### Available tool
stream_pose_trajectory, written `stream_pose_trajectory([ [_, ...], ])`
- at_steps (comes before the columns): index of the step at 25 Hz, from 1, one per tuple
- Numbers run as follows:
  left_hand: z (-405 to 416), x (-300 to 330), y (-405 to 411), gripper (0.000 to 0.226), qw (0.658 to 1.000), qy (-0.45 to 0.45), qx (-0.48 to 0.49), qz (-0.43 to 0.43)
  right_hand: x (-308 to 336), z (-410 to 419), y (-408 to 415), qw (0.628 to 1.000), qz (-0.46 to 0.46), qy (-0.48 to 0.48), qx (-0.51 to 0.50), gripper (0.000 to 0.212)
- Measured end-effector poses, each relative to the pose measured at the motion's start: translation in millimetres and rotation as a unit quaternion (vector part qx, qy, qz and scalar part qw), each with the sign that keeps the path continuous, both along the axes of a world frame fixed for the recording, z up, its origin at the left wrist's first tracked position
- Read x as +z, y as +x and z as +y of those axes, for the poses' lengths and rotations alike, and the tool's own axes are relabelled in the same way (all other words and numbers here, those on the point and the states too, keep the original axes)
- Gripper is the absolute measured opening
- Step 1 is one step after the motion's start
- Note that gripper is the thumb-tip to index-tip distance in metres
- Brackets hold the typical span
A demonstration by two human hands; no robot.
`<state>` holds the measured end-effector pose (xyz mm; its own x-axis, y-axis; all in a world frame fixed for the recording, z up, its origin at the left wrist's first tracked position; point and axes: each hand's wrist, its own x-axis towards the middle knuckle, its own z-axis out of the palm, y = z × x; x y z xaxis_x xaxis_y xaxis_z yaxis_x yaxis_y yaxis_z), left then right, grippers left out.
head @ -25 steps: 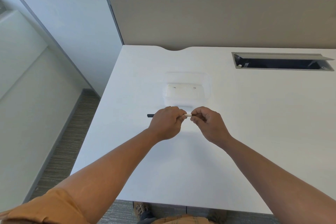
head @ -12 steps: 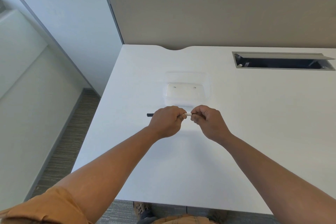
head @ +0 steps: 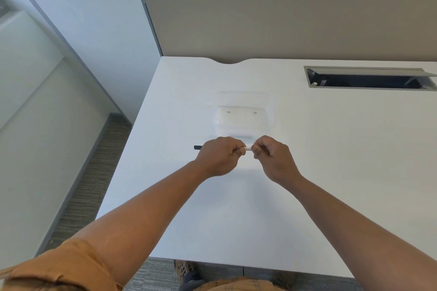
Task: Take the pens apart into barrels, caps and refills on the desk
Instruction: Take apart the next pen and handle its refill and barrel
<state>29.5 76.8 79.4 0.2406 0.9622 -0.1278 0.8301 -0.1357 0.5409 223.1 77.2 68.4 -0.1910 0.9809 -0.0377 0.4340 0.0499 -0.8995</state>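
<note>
Above the white desk [head: 331,172], near its middle, both hands hold one pen [head: 247,148] level, running left to right. Left hand [head: 218,156] is clenched around most of the pen's length, knuckles up, so that only a short black end [head: 197,147] sticks out past the little-finger side. Between the two fists a short white stretch of the pen shows. Right hand [head: 272,158] pinches the pen's other end with curled fingers; that end is hidden inside the grip, so whether it is a cap or a tip cannot be told. Both forearms reach in from the bottom of the view, and an orange-brown rolled sleeve [head: 61,267] covers the left upper arm.

Just beyond the hands, a clear plastic tray [head: 244,113] sits on the desk, apart from the pen; two tiny dark specks lie in it, too small to identify. Farther back on the right, a grey cable slot [head: 369,78] with its flap raised is set into the desk top. A tan partition panel [head: 283,26] stands along the desk's far edge. Striped grey carpet [head: 89,172] runs along the left of the desk.
</note>
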Motion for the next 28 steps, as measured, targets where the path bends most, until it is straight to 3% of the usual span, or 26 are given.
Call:
stream_pose_trajectory([
  [4, -4.9, -1.9, 4.1, 0.024, 1.0, 0.01, 0.004, -0.016, -2.9, 1.1, -4.9, 0.997, -0.052, -0.053, -0.014, 0.035],
  [7, -6.7, -1.5, 4.1, 0.023, 1.0, -0.008, 0.0, -0.008, -1.9, -2.4, -3.7, 0.984, 0.045, -0.172, -0.018, 0.044],
  [11, -4.7, 3.5, 3.9, 0.024, 0.998, -0.053, 0.021, -0.015, -5.4, -8.8, 1.2, 1.0, -0.018, -0.01, -0.009, 0.029],
  [13, -4.4, 5.4, 4.4, 0.024, 0.998, -0.055, 0.015, -0.009, -5.4, -11.1, 1.0, 1.0, -0.021, -0.007, 0.006, 0.029],
  [15, -6.5, 7.9, 6.1, 0.023, 0.999, -0.034, 0.004, 0.001, -2.5, -9.5, -1.1, 0.991, 0.06, -0.12, -0.019, 0.036],
  [17, -7.6, 10.2, 8.0, 0.023, 1.0, -0.015, -0.005, 0.008, 5.9, -8.6, -5.7, 0.946, 0.173, -0.267, -0.058, 0.04],
  [18, -7.7, 11.2, 8.6, 0.023, 1.0, -0.017, -0.004, 0.003, 8.5, -8.7, -6.0, 0.937, 0.181, -0.291, -0.065, 0.041],
  [21, -6.3, 15.0, 7.2, 0.025, 0.998, -0.055, 0.012, -0.019, 5.2, -12.6, -3.8, 0.991, 0.048, -0.119, -0.03, 0.043],
  [24, -7.9, 17.8, 4.5, 0.025, 0.996, -0.086, 0.014, -0.029, -0.9, -15.6, 2.4, 1.0, -0.018, 0.02, -0.007, 0.032],
  [26, -12.1, 18.1, 7.1, 0.025, 0.997, -0.076, 0.007, -0.031, -4.8, -16.9, 3.5, 0.993, -0.091, 0.071, 0.015, 0.034],
  [28, -17.0, 15.2, 12.4, 0.024, 0.999, -0.032, -0.006, -0.012, -6.2, -16.3, 2.2, 0.995, -0.093, 0.037, -0.006, 0.04],
])
